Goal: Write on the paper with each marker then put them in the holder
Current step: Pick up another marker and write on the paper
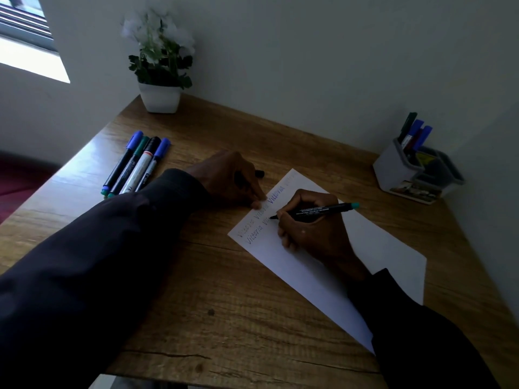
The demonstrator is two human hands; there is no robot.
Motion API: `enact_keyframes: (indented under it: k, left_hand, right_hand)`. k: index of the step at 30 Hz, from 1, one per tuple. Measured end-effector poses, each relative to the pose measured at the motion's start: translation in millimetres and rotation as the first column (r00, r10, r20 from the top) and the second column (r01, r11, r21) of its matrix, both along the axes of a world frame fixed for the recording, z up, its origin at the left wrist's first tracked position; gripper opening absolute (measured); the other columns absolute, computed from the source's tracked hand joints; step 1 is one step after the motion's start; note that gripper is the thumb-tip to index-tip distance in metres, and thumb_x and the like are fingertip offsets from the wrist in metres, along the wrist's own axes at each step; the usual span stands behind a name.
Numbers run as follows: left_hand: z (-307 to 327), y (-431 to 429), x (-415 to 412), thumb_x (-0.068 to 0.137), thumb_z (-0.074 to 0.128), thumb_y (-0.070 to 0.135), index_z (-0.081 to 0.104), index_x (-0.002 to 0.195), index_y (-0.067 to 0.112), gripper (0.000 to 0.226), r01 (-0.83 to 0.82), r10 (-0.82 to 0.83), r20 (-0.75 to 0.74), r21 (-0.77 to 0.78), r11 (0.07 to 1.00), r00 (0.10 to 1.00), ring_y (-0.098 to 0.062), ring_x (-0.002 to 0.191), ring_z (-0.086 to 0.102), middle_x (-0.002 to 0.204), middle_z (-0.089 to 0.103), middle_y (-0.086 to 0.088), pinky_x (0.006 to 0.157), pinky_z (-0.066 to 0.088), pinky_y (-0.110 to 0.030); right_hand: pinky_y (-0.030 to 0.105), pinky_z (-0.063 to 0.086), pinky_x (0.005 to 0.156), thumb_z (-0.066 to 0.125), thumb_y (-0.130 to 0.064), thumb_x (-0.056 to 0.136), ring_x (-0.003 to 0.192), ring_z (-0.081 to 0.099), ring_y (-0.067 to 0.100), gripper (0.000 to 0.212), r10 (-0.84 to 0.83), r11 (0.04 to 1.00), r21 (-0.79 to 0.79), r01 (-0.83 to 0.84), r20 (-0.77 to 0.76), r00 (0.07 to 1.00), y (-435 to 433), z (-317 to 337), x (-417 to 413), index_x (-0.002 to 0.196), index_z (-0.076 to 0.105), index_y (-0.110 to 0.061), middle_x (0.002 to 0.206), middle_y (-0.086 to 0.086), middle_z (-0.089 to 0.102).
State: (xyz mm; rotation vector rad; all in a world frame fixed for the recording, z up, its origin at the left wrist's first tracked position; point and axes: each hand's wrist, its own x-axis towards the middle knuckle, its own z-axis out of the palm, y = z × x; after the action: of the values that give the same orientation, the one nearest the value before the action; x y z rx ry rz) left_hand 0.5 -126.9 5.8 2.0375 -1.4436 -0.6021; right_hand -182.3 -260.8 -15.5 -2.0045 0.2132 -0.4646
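White paper [323, 256] lies angled on the desk under the right hand [311, 228] pinching a teal-tipped marker [317, 211] – if the cap-holding left hand [233, 178] lifts its fingertips, the sheet skids and smears.

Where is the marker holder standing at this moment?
In the head view, the marker holder stands at the far right of the wooden table, close to the wall, beyond the paper and the right hand.
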Motion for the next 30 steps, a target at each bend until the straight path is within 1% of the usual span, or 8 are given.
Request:
enact_keyframes:
  k: [5, 9, 12, 15, 20, 23, 26, 30]
  left_hand:
    - [1.3, 0.4, -0.9, 0.08, 0.073, 0.023, 0.073, 0.098, 0.026, 0.018, 0.001, -0.001, 0.008, -0.003, 1.0, 1.0, -0.001, 0.085, 0.056, 0.092, 0.058, 0.02, 0.061, 0.045, -0.011]
    - [0.9, 0.8, -0.8, 0.08, 0.073, 0.024, 0.073, 0.097, 0.026, 0.017, -0.004, 0.004, -0.005, -0.003, 1.0, 1.0, -0.003, 0.086, 0.056, 0.094, 0.06, 0.018, 0.06, 0.048, -0.011]
    - [1.6, 0.6, -0.8, 0.08, 0.074, 0.024, 0.073, 0.097, 0.026, 0.017, -0.003, 0.003, -0.013, 0.001, 1.0, 1.0, -0.004, 0.087, 0.056, 0.095, 0.061, 0.016, 0.063, 0.045, -0.014]
    - [2.7, 0.4, -1.9, 0.08, 0.073, 0.024, 0.073, 0.098, 0.026, 0.018, 0.002, -0.002, -0.008, 0.009, 1.0, 1.0, -0.002, 0.085, 0.054, 0.093, 0.058, 0.019, 0.062, 0.043, -0.012]
    - [3.4, 0.7, -1.4, 0.081, 0.073, 0.023, 0.073, 0.098, 0.026, 0.018, 0.016, -0.016, -0.006, 0.002, 1.0, 1.0, -0.001, 0.085, 0.055, 0.093, 0.059, 0.019, 0.06, 0.045, -0.009]
    - [3.3, 0.8, -0.6, 0.081, 0.073, 0.023, 0.073, 0.098, 0.027, 0.018, 0.028, -0.028, -0.004, 0.003, 1.0, 1.0, -0.002, 0.086, 0.055, 0.094, 0.06, 0.017, 0.063, 0.044, -0.012]
    - [1.7, 0.2, -0.1, 0.08, 0.073, 0.024, 0.073, 0.098, 0.028, 0.018, 0.023, -0.023, 0.006, 0.002, 1.0, 1.0, -0.002, 0.086, 0.055, 0.096, 0.061, 0.017, 0.065, 0.046, -0.014]
    - [0.3, -0.3, 1.4, 0.079, 0.074, 0.025, 0.074, 0.097, 0.027, 0.018, 0.015, -0.015, -0.007, -0.003, 1.0, 1.0, -0.001, 0.085, 0.056, 0.093, 0.059, 0.021, 0.064, 0.045, -0.014]
  right_hand:
    - [0.027, 0.054, 0.043, 0.071, -0.002, 0.09, 0.048, 0.068, 0.023, 0.007, 0.007, 0.999, -0.032, -0.006, 0.009, 1.0, -0.4, 0.2, 0.8, 0.084, 0.068, 0.001, 0.067, 0.01, 0.071]
    - [0.026, 0.052, 0.042, 0.072, -0.003, 0.088, 0.048, 0.068, 0.023, 0.009, -0.005, 1.0, -0.026, 0.004, -0.013, 1.0, -0.2, 0.9, -0.1, 0.082, 0.067, 0.0, 0.066, 0.01, 0.071]
    - [0.025, 0.052, 0.042, 0.071, -0.002, 0.089, 0.047, 0.068, 0.024, 0.009, -0.006, 1.0, -0.023, 0.006, -0.001, 1.0, 0.6, 0.7, 0.1, 0.082, 0.067, 0.001, 0.066, 0.011, 0.07]
    - [0.025, 0.052, 0.042, 0.071, -0.001, 0.09, 0.047, 0.068, 0.024, 0.008, -0.004, 1.0, -0.015, 0.004, 0.002, 1.0, 0.9, 0.4, 0.2, 0.082, 0.067, 0.0, 0.066, 0.012, 0.07]
    - [0.028, 0.055, 0.044, 0.07, 0.0, 0.09, 0.049, 0.068, 0.026, 0.006, -0.011, 1.0, 0.009, 0.011, -0.006, 1.0, -1.4, -0.6, 0.8, 0.085, 0.068, 0.003, 0.067, 0.013, 0.071]
    - [0.03, 0.055, 0.043, 0.071, -0.001, 0.089, 0.049, 0.068, 0.026, 0.008, -0.017, 1.0, 0.006, 0.018, -0.018, 1.0, -1.8, -1.0, 0.9, 0.083, 0.067, 0.002, 0.067, 0.012, 0.071]
    - [0.03, 0.055, 0.044, 0.07, 0.0, 0.09, 0.049, 0.068, 0.026, 0.007, -0.021, 1.0, 0.018, 0.021, -0.009, 1.0, -1.4, -0.9, 0.3, 0.085, 0.067, 0.004, 0.067, 0.013, 0.071]
    - [0.028, 0.055, 0.046, 0.07, -0.001, 0.09, 0.05, 0.069, 0.025, 0.007, -0.023, 1.0, 0.002, 0.023, -0.003, 1.0, -1.9, -1.5, 1.0, 0.087, 0.067, 0.005, 0.069, 0.013, 0.071]
